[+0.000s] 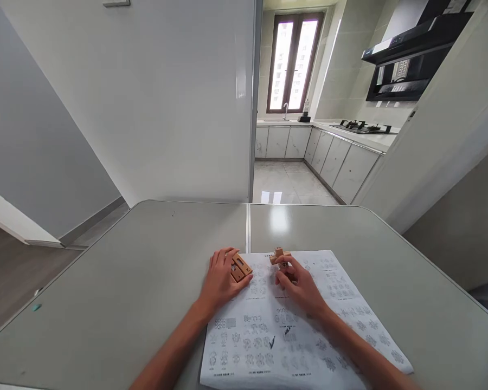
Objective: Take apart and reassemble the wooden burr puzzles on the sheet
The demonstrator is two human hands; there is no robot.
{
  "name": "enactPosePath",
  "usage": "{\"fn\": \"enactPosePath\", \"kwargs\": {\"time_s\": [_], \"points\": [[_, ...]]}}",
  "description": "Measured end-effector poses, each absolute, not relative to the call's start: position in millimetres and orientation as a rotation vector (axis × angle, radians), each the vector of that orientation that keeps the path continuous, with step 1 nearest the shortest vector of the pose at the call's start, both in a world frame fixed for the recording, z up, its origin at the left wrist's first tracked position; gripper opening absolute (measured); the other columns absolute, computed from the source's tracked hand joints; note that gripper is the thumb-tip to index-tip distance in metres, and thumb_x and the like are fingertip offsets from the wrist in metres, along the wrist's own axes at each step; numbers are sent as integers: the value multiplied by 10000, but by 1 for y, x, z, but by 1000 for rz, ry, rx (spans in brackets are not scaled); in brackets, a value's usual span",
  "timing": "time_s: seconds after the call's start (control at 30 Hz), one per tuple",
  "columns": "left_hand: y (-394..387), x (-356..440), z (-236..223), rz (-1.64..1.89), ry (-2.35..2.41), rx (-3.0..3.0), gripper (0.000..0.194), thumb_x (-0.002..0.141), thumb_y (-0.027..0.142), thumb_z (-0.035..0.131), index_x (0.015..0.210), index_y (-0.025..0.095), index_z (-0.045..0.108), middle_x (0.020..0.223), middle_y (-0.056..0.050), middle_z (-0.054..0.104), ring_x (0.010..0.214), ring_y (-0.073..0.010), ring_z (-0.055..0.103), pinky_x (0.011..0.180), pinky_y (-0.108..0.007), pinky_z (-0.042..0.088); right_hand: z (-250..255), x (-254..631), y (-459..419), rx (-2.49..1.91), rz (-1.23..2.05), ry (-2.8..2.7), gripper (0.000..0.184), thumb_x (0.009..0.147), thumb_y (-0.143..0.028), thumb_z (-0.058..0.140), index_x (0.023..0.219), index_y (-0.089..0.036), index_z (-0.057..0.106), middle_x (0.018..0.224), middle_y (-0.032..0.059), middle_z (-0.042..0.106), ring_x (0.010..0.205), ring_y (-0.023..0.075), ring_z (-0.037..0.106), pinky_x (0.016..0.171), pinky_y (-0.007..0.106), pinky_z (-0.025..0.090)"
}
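Note:
My left hand (223, 276) rests at the left edge of a printed paper sheet (244, 336), its fingers and thumb closed around a flat wooden puzzle block (241, 267) with cut-outs. The fingers of my right hand (299, 281) pinch a small wooden burr puzzle (279, 253) made of crossed sticks, over the upper part of the sheet. Part of that puzzle is hidden behind the fingers. Rows of small line drawings of puzzle shapes cover the sheet, with a couple of dark pen ticks among them.
The grey-green table (106, 292) has a seam running away from me. A small teal bit (36, 307) lies near its left edge. Beyond stand a pale wall panel (187, 108) and a kitchen with white cabinets (327, 154) and a gas stove (361, 127).

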State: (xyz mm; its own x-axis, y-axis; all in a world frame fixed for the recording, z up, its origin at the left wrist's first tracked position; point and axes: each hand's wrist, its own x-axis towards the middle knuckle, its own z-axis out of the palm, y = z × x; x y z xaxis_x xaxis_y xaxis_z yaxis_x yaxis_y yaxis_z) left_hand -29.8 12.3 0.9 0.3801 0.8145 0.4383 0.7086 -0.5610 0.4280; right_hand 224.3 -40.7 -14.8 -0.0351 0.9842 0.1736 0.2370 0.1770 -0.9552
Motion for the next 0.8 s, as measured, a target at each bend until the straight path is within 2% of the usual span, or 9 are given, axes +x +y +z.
{"fn": "enactPosePath", "kwargs": {"time_s": [0.13, 0.2, 0.33, 0.47, 0.6, 0.8], "points": [[3, -24, 12, 908, 1139, 2513, 516, 872, 375, 768, 1319, 276, 529, 1372, -102, 584, 1283, -308, 537, 1057, -482, 474, -10, 218, -46, -1120, 1010, -1475, 211, 973, -446, 597, 1049, -251, 571, 703, 0, 672, 683, 203, 603, 711, 349, 494], [-2, -22, 16, 893, 1074, 2496, 518, 879, 390, 767, 1327, 287, 527, 1388, -95, 584, 1301, -304, 537, 1080, -490, 464, -7, 217, -48, -1060, 1088, -1469, 215, 978, -459, 599, 1018, -250, 568, 691, -2, 670, 663, 193, 582, 696, 342, 481], [-8, -22, 20, 885, 1002, 2346, 683, 818, 411, 834, 1398, 299, 492, 1410, -101, 577, 1326, -313, 536, 1133, -514, 438, -7, 217, -50, -923, 1312, -1442, 279, 974, -516, 606, 974, -239, 573, 652, -2, 666, 588, 161, 514, 612, 305, 439], [-10, -22, 20, 739, 851, 2107, 851, 752, 414, 888, 1483, 309, 465, 1440, -107, 584, 1302, -309, 582, 1098, -461, 496, -9, 214, -53, -843, 1473, -1406, 336, 949, -564, 630, 933, -233, 574, 594, -12, 651, 540, 145, 490, 590, 287, 426], [-12, -18, 19, 653, 787, 2045, 776, 748, 466, 879, 1432, 289, 558, 1334, -86, 673, 1199, -307, 645, 1036, -443, 522, -11, 210, -57, -801, 1609, -1396, 389, 935, -615, 625, 895, -233, 563, 551, -23, 628, 475, 130, 473, 567, 283, 418], [-14, -12, 23, 741, 852, 1988, 660, 737, 424, 884, 1308, 248, 605, 1236, -69, 703, 1103, -269, 671, 963, -383, 545, -6, 207, -57, -887, 1471, -1348, 389, 949, -602, 637, 1093, -244, 590, 626, -41, 618, 544, 130, 488, 571, 263, 420]]}}
